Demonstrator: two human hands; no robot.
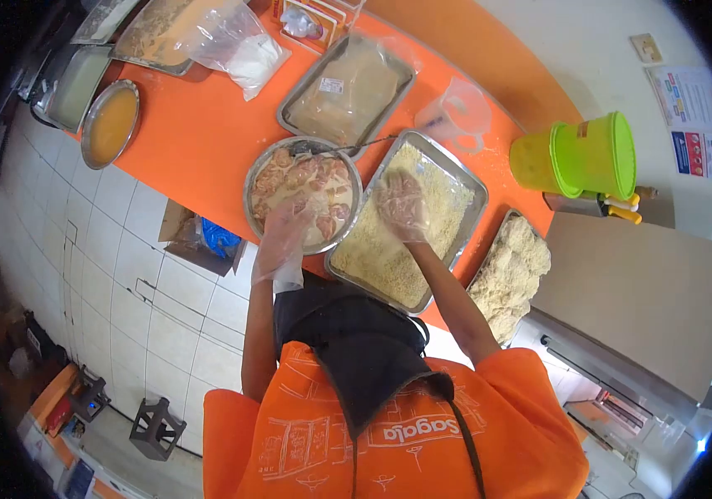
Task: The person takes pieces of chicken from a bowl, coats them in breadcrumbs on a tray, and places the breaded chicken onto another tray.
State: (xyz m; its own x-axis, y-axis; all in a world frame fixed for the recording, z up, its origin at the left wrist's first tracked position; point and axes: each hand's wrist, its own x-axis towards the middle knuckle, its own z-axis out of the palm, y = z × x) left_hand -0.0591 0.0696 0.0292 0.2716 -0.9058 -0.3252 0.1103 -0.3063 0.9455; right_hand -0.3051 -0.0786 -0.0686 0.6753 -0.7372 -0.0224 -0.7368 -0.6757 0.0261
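Observation:
My left hand (289, 223), in a clear plastic glove, reaches into a round metal bowl (250, 204). Raw meat pieces (310, 173) lie there in a pale, milky liquid. The ends of its fingers are hard to make out, and no held piece can be identified. My right hand (403, 204), gloved too, rests on pale yellow crumbs (381, 258) with its fingers extended and nothing visible in its grasp. The crumbs fill a rectangular metal tray (477, 204) just right of the bowl.
Behind are a plastic-covered tray (343, 91), a clear jug (458, 112) and a bag of white powder (252, 62). Green tubs (589, 158) and a heaped tray of crumbly coating (510, 270) stand right. A bowl of orange liquid (112, 125) sits at the left edge.

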